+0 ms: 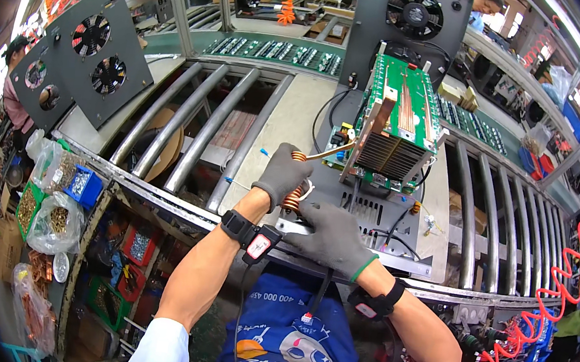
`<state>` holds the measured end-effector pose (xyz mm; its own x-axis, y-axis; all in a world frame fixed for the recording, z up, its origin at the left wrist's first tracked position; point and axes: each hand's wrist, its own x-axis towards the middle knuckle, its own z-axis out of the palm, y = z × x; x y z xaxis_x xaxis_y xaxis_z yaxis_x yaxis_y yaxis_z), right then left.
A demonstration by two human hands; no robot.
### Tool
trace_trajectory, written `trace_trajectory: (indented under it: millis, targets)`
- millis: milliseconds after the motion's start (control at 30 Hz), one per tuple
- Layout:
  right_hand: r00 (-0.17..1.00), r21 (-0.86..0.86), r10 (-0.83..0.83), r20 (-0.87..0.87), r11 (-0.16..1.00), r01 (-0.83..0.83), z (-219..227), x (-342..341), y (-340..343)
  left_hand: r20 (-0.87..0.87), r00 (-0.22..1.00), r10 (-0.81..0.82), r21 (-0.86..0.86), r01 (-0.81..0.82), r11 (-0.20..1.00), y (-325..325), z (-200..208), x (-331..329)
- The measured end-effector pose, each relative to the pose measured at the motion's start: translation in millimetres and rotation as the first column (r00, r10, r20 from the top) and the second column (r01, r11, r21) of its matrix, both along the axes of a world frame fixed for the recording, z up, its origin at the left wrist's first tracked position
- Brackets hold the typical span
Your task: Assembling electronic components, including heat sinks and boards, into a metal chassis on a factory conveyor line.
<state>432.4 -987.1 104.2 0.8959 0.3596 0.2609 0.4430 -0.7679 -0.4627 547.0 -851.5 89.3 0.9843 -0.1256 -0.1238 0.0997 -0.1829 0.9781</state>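
Note:
My gloved left hand (283, 174) is wrapped round a copper-coloured wound coil (291, 200), whose windings show above and below the grey fingers. A flat copper strip (331, 151) runs from the coil's upper end toward the circuit board assembly. My right hand (337, 242), also gloved, reaches in from the right with its thumb close to the coil's lower end and its fingers apart from the thumb. Whether it touches the coil is hard to see. Beyond stands a green circuit board (408, 98) over a finned heat sink (387, 153), on a dark metal chassis (399, 226).
Steel rollers (213, 129) flank the work on both sides. An upright fan panel (458, 21) rises behind, another (123, 44) at left. Blue bin (83, 186) and bagged fasteners (57, 224) sit lower left. A red coiled hose (568, 281) hangs right; people are farther off.

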Motion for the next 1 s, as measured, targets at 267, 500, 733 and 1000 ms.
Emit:
trace_trajectory:
  millis: [267, 500, 733, 1000]
  targets:
    - [0.999, -0.01, -0.026, 0.026, 1.0, 0.026, 1, -2, 2, 0.02, 0.999, 0.032, -0.345, -0.023, 0.938, 5, -4, -12]
    - [0.997, -0.028, -0.009, 0.073, 1.0, 0.011, -1, -3, 5, 0.139, 0.99, -0.03, -0.278, 0.068, 0.958, 6, -1, -12]
    - [0.982, -0.024, 0.017, 0.189, 1.0, -0.013, -6, -1, 7, 0.224, 0.973, -0.058, -0.301, 0.126, 0.945, 10, 3, -21]
    - [0.972, -0.027, 0.029, 0.235, 0.999, -0.024, -9, -2, 9, 0.284, 0.956, -0.075, -0.328, 0.171, 0.929, 10, 3, -23]
